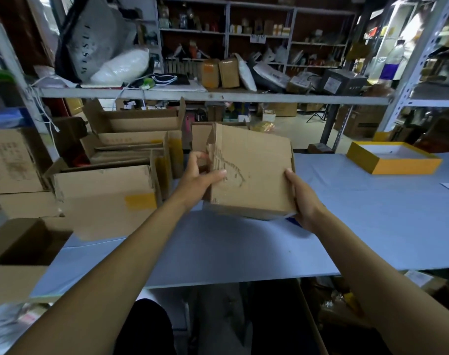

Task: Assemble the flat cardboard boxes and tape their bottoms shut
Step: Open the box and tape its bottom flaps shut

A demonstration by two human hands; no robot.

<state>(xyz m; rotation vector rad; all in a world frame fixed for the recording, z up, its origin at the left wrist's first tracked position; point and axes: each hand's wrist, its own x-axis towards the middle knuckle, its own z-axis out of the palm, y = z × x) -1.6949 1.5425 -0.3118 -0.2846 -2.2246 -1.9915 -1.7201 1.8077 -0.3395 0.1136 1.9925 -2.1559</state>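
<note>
Centrally, above the pale blue worktop [218, 242]: worn cardboard box [251, 172] with torn facing, held off the surface. Left grip [200, 175] curled around its left edge, thumb across the face; right grip [304, 198] curled around the lower right corner. Crowding the left of the frame: open, yellow-taped cartons [103, 196]. At right on the worktop, well apart: shallow yellow tray-box [392, 160]. Upper left on the metal shelf [218, 96]: grey bag [95, 39] lettered "MISSUI", uncertain; white pillow-like pack [121, 66] beside it.
</note>
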